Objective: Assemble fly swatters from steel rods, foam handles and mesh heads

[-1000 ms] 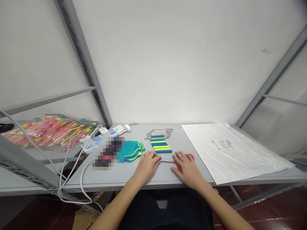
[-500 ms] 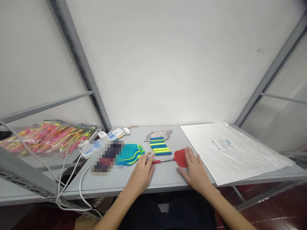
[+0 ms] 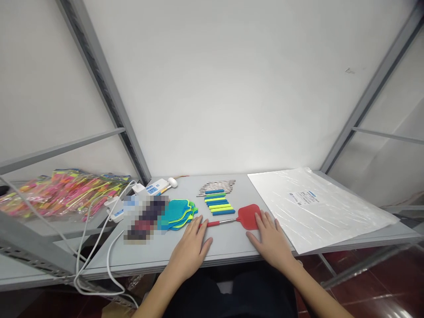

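Note:
A red fly swatter [image 3: 248, 217] lies flat on the grey table [image 3: 228, 245], its metal rod and red handle pointing left. My left hand [image 3: 191, 245] rests by the handle's end, fingers stretched out and partly covering it. At the right edge of the swatter's head lies my right hand [image 3: 273, 238], fingers spread, the tips at or on the red plastic. Behind the swatter is a row of blue, green and yellow handle grips [image 3: 219, 206]. Several thin metal rods [image 3: 221, 186] lie beyond them. A pile of blue and yellow-green swatter heads [image 3: 178, 213] sits left of the grips.
A white plastic-wrapped sheet [image 3: 318, 212] with a label covers the right side. On the left are a power strip [image 3: 155, 187], white cables [image 3: 78, 265], a blurred-out item [image 3: 145, 221] and bagged colourful goods [image 3: 73, 190]. Metal shelf posts [image 3: 102, 84] stand at both sides.
My left hand has shifted slightly left and its thumb is farther from the fingers. My right hand has slid a little to the right on the swatter head. The view has moved slightly.

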{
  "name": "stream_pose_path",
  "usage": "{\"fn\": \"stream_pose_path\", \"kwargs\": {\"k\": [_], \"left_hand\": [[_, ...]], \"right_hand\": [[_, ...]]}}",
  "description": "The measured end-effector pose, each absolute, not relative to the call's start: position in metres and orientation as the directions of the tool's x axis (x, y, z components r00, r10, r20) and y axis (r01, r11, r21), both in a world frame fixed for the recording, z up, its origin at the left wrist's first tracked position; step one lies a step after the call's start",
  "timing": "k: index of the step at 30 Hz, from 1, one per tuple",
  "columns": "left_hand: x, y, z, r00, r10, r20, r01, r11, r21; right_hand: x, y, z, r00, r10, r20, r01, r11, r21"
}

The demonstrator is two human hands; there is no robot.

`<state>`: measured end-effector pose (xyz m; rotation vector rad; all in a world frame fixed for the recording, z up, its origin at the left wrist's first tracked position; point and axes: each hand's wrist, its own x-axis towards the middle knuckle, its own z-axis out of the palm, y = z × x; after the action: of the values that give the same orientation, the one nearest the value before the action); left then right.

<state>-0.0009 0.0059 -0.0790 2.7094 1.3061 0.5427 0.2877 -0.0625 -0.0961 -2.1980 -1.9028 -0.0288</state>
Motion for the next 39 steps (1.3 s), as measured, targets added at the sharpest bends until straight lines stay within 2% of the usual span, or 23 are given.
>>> {"fn": "stream_pose_path", "kwargs": {"k": [4, 8, 12, 16, 20, 24, 29, 33, 39], "left_hand": [[0.010, 0.008, -0.077, 0.592, 0.716, 0.370, 0.713, -0.679, 0.174], [0.030, 0.010, -0.070, 0.611, 0.696, 0.377, 0.710, -0.693, 0.129], [0.053, 0.007, -0.063, 0.621, 0.679, 0.392, 0.706, -0.702, 0.098], [0.063, 0.000, -0.065, 0.606, 0.687, 0.401, 0.702, -0.699, 0.136], [0.058, -0.004, -0.069, 0.561, 0.735, 0.381, 0.704, -0.666, 0.247], [0.061, -0.010, -0.062, 0.566, 0.762, 0.313, 0.629, -0.645, 0.434], [0.082, -0.016, -0.044, 0.616, 0.761, 0.202, 0.407, -0.527, 0.746], [0.096, -0.011, -0.041, 0.670, 0.739, 0.072, 0.223, -0.294, 0.929], [0.100, 0.005, -0.051, 0.724, 0.690, -0.012, 0.048, -0.033, 0.998]], "right_hand": [[0.288, -0.061, -0.099, 0.143, 0.972, 0.186, 0.982, -0.116, -0.147], [0.285, -0.062, -0.098, 0.098, 0.968, 0.230, 0.989, -0.070, -0.130], [0.272, -0.064, -0.092, -0.034, 0.909, 0.415, 0.995, 0.069, -0.070], [0.264, -0.056, -0.089, -0.168, 0.800, 0.577, 0.968, 0.244, -0.057], [0.279, -0.041, -0.088, -0.151, 0.703, 0.695, 0.961, 0.268, -0.063], [0.287, -0.031, -0.078, -0.081, 0.595, 0.800, 0.960, 0.261, -0.097], [0.274, -0.027, -0.073, -0.090, 0.513, 0.854, 0.866, 0.464, -0.188], [0.267, -0.025, -0.072, -0.016, 0.538, 0.843, 0.816, 0.494, -0.300], [0.263, -0.028, -0.066, 0.042, 0.673, 0.739, 0.669, 0.530, -0.521]]}}
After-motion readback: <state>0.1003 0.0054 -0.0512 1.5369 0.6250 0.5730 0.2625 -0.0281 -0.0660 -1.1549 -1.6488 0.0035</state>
